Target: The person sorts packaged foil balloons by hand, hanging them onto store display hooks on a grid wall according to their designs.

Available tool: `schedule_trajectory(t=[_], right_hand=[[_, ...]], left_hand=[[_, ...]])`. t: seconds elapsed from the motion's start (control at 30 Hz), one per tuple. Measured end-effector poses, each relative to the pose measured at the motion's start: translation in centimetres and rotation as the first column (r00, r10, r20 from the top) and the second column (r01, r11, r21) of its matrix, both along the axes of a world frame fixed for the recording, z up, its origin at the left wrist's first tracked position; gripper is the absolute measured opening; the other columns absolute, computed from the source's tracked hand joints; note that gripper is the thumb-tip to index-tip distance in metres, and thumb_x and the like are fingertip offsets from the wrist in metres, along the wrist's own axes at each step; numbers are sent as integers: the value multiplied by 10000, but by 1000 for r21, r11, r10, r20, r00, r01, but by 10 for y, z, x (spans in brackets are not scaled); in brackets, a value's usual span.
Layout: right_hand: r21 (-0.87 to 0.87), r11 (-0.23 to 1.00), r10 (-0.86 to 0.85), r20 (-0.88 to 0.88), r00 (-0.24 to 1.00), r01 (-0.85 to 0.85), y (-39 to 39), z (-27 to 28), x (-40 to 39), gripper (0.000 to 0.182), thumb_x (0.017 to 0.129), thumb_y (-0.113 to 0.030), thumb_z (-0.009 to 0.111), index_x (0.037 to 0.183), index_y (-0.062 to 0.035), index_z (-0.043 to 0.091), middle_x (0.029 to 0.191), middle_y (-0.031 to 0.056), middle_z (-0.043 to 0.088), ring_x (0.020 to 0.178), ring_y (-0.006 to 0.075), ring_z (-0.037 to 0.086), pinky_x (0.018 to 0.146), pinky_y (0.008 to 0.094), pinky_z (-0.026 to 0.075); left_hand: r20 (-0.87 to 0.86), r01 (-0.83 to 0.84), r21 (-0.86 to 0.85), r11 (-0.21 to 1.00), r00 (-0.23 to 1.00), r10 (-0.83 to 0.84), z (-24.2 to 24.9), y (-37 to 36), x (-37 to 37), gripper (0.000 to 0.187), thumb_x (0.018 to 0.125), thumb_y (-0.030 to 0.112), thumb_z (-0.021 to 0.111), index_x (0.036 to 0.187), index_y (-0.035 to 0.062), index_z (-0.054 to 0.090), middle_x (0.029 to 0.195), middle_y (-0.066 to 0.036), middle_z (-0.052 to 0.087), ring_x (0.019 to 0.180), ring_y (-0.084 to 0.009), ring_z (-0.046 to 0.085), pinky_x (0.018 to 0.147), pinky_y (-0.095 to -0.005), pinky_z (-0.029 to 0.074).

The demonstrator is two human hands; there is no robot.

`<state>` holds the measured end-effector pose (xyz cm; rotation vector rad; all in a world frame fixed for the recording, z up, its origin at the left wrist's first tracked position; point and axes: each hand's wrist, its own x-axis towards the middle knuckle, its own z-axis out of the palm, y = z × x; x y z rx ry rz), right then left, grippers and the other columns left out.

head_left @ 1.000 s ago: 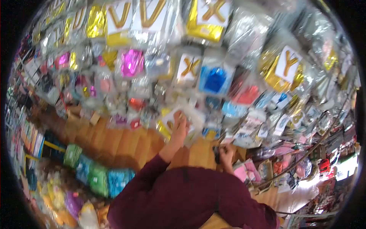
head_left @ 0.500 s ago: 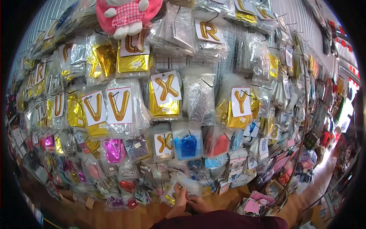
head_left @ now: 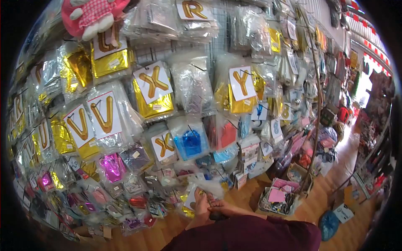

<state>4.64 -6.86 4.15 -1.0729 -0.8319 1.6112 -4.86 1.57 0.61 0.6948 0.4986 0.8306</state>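
Note:
My left hand (head_left: 202, 205) is low in the middle of the view, its fingers closed on a clear plastic packet (head_left: 209, 188). Against it, my right hand (head_left: 222, 208) is closed in a pinch; what its fingertips hold is too small to make out. Something dark (head_left: 217, 216) shows under the right hand. Just left of the left hand hangs a packet with a white card and gold foil (head_left: 189, 203). Above both hands hang a packet with blue foil (head_left: 190, 141) and a small X card packet (head_left: 163, 145).
A wire grid wall bears rows of foil balloon packets with letter cards, such as the large X card (head_left: 153, 82) and Y card (head_left: 242, 83). A plush toy (head_left: 94, 16) hangs at the top. A box of packets (head_left: 278, 196) and a blue bag (head_left: 329, 224) stand on the wooden floor (head_left: 312, 209).
The view has turned right and tilted, so the wall packets lie further left and more floor shows. My hands remain together at the plastic packet, with more of the sleeves in view.

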Motion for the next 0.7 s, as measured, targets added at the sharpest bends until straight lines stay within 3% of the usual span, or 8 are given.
schedule_trajectory(t=[0.23, 0.3, 0.37, 0.43, 0.47, 0.57, 0.63, 0.7], right_hand=[[132, 981, -147, 46, 988, 140, -21, -26, 25, 122, 819, -131, 569, 842, -18, 608, 788, 3, 593, 722, 80, 518, 676, 222, 414], [121, 966, -229, 0, 973, 227, -34, -18, 29, 117, 810, -128, 572, 829, -17, 605, 773, -2, 586, 731, 78, 514, 690, 229, 411], [78, 970, -230, -8, 973, 230, -44, -18, 35, 118, 808, -128, 568, 817, -16, 604, 777, 1, 586, 731, 79, 513, 698, 224, 406], [94, 965, -244, -28, 969, 245, -51, -11, 38, 117, 812, -128, 562, 801, -18, 601, 755, -1, 579, 720, 78, 509, 690, 224, 404], [119, 965, -232, -33, 972, 234, -54, -7, 39, 120, 816, -128, 556, 785, -19, 598, 734, -3, 572, 710, 78, 505, 682, 224, 403], [164, 954, -246, -52, 968, 251, -60, -6, 44, 137, 824, -125, 540, 756, -17, 589, 699, -3, 564, 689, 74, 496, 651, 225, 395], [186, 958, -229, 41, 972, 218, -66, 2, 49, 135, 818, -118, 542, 740, -13, 577, 693, -13, 552, 665, 65, 472, 622, 231, 380], [199, 952, -243, 20, 970, 234, -69, 2, 57, 133, 811, -112, 542, 732, -8, 571, 679, -25, 532, 646, 60, 445, 604, 236, 365]], left_hand=[[-87, 207, 273, 940, 978, -190, 11, -5, -3, 446, 902, 118, 406, 1297, 46, 212, 961, -81, 501, 802, -134, 506, 715, -265, 446], [-220, 164, 617, 770, 975, -32, -7, 4, 0, 398, 875, 57, 441, 1241, 15, 290, 966, -80, 501, 845, -147, 507, 751, -277, 432], [-342, 205, 674, 710, 938, 54, 0, 6, 0, 437, 806, 33, 541, 1194, 1, 343, 1019, -115, 467, 932, -197, 485, 787, -307, 414], [-290, 225, 957, 185, 794, 535, 27, 3, 4, 523, 731, 56, 623, 1177, 3, 354, 1071, -155, 412, 1007, -257, 441, 812, -342, 406], [-286, 234, 958, 164, 787, 547, 26, 4, 9, 636, 645, 51, 687, 1180, 3, 347, 1127, -186, 345, 1043, -321, 404, 835, -383, 391], [-271, 143, 939, 313, 866, 419, 37, -4, 29, 689, 598, 12, 699, 1179, 23, 330, 1149, -175, 318, 1099, -352, 341, 940, -407, 284], [-284, 178, 941, 289, 878, 385, 40, -5, 38, 780, 561, 12, 717, 1215, 30, 292, 1182, -187, 295, 1120, -371, 319, 958, -444, 256], [-234, 232, 970, 76, 798, 555, 49, -9, 47, 848, 549, 33, 743, 1247, 4, 261, 1215, -214, 264, 1134, -391, 312, 959, -482, 257]])
